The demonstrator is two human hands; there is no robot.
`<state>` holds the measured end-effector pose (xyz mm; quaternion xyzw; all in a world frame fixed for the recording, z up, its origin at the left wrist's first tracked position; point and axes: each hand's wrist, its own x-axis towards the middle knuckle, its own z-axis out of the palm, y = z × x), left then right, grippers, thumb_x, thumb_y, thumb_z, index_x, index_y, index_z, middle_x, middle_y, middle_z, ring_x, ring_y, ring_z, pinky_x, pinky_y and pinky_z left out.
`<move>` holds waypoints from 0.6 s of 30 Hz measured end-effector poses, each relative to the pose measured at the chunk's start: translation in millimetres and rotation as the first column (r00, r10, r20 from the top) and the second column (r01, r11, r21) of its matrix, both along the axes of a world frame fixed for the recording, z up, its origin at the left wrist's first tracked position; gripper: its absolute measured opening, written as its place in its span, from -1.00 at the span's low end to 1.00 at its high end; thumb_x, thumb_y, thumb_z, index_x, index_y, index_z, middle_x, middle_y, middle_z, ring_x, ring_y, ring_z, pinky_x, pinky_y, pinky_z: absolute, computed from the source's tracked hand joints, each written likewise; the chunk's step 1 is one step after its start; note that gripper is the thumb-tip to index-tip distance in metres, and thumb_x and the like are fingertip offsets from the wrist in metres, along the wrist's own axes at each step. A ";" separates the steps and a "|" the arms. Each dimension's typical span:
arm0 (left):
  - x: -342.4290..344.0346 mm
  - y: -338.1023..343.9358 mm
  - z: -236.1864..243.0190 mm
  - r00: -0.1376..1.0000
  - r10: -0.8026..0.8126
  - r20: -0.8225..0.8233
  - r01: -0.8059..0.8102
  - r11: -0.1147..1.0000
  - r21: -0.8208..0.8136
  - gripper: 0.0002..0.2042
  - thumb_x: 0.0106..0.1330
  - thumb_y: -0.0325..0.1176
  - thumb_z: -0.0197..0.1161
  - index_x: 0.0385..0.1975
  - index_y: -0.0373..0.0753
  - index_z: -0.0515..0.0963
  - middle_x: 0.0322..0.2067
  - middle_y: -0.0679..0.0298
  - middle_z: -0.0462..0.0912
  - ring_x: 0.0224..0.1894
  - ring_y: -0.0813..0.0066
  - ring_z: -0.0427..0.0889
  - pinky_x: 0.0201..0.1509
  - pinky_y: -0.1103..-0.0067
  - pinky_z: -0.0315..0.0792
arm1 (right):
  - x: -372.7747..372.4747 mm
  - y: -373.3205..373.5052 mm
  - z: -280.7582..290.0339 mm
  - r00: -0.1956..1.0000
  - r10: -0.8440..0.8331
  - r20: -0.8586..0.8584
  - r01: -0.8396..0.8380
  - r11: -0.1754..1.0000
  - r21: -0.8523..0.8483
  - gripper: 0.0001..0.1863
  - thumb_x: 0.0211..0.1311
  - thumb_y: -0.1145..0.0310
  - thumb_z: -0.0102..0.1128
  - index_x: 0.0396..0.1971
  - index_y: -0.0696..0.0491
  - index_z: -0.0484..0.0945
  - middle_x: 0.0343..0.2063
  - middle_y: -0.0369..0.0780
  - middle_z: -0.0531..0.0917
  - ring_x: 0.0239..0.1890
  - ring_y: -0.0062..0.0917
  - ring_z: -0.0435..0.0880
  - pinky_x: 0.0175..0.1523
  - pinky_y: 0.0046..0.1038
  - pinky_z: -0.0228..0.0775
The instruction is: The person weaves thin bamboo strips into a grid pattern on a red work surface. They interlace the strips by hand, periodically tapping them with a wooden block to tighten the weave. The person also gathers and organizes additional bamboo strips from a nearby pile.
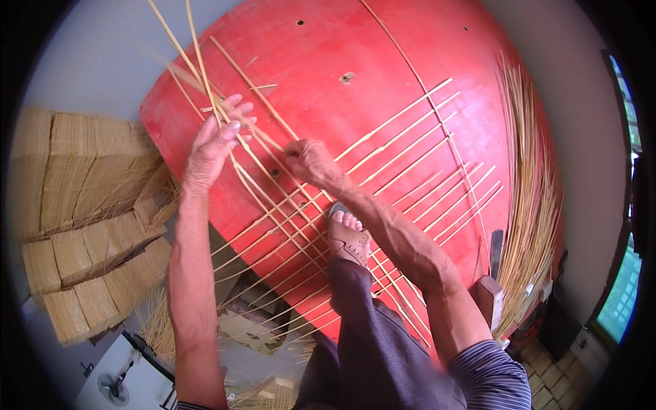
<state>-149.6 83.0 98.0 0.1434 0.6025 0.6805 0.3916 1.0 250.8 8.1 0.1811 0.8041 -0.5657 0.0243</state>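
Only the head view here, so going with that: there's a big red board (307, 75) taking up most of the scene, with a loose grid (294, 222) of pale strips lying on its near half, some running near left to far right and others crossing them from far left to near right. The left hand (217, 143) is up over the far left part of the board, half curled, with a couple of long strips (204, 74) caught between thumb and fingers; their tops stick out past the board's far left edge. The right hand (311, 162) is just to the right of that, curled tight on the strips near the middle of the board, knuckles up, though exactly which one it's pinching is tucked out of sight. One strip running between the two hands is pretty blurry. A foot in a brown sandal (350, 244) is planted right on the grid, just nearer than the right hand. A thin line (432, 102) crosses the grid's far right ends. Over on the right side there's a long heap (529, 184) of loose thin strips, with a dark blade (496, 253) and a chunky block (487, 301) just beside its near part. Left of the board, straw-coloured bundles (89, 171) are stacked up high, and there's a window (622, 301) way over on the right.
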 end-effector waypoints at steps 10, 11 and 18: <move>-27.2 -17.6 18.5 0.978 -0.079 -0.194 0.067 0.995 -0.068 -0.59 0.48 -0.14 0.13 0.13 -0.33 0.49 -0.06 0.07 0.68 0.00 0.34 0.68 0.17 0.37 0.51 | 249.1 222.9 -38.1 0.942 -0.331 -0.058 0.206 0.429 0.879 -0.66 0.29 0.37 0.18 0.04 0.10 0.45 -0.28 0.03 0.58 -0.29 -0.11 0.62 -0.22 -0.13 0.49; -26.5 -11.6 16.5 0.979 -0.085 -0.187 0.076 0.996 -0.054 -0.58 0.49 -0.14 0.11 0.14 -0.35 0.47 -0.04 0.06 0.67 0.02 0.31 0.68 0.19 0.36 0.50 | 285.5 250.1 -38.2 0.905 -0.421 0.059 0.074 0.292 0.953 -0.68 0.32 0.25 0.15 -0.01 0.10 0.53 -0.24 0.01 0.62 -0.14 -0.10 0.62 -0.06 -0.16 0.49; -27.0 -16.1 18.3 0.984 -0.064 -0.167 0.055 0.997 -0.054 -0.56 0.50 -0.08 0.09 0.13 -0.35 0.48 -0.03 0.05 0.67 0.01 0.28 0.68 0.20 0.34 0.49 | 345.8 289.3 -48.9 0.842 -0.432 0.325 -0.103 0.462 0.881 -0.73 0.36 0.24 0.07 -0.44 0.11 0.55 -0.52 0.02 0.61 -0.40 -0.01 0.63 -0.32 -0.04 0.40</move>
